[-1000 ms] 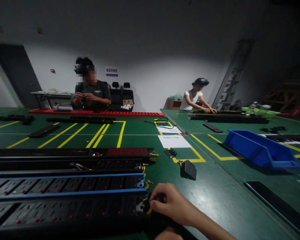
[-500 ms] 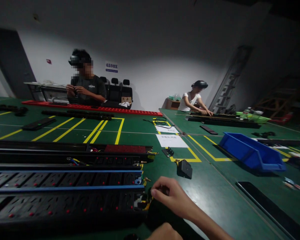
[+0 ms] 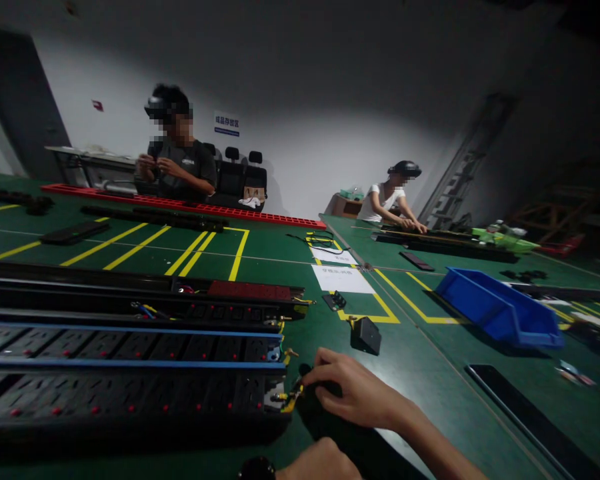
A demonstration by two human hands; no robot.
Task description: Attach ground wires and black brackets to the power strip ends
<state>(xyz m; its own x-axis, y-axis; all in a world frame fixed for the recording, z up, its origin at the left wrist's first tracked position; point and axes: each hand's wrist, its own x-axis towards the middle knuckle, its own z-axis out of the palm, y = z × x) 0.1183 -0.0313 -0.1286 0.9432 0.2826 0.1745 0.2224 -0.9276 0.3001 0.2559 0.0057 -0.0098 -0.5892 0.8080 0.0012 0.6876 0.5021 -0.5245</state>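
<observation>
My right hand (image 3: 347,387) is at the open end of the nearest black power strip (image 3: 145,403), a long bar with a row of sockets and red dots. Its thumb and index finger close on a short yellow wire (image 3: 299,388) with a metal end, which comes out of that strip. Only the back of my left hand (image 3: 323,461) shows at the bottom edge, below the right one; its fingers are hidden. A dark watch (image 3: 257,468) sits at its wrist. Behind the nearest strip lies a blue-edged power strip (image 3: 145,355).
More black strips (image 3: 235,311) lie behind, one with a dark red section. A black box (image 3: 366,335), white paper (image 3: 343,279), blue bin (image 3: 500,307) and a phone-like dark slab (image 3: 535,420) are to the right. Two people (image 3: 177,160) work across the green table.
My right hand has shifted slightly, and the yellow wire now shows at its fingertips. More of my left wrist and its watch has come into view. The camera view has tilted a little.
</observation>
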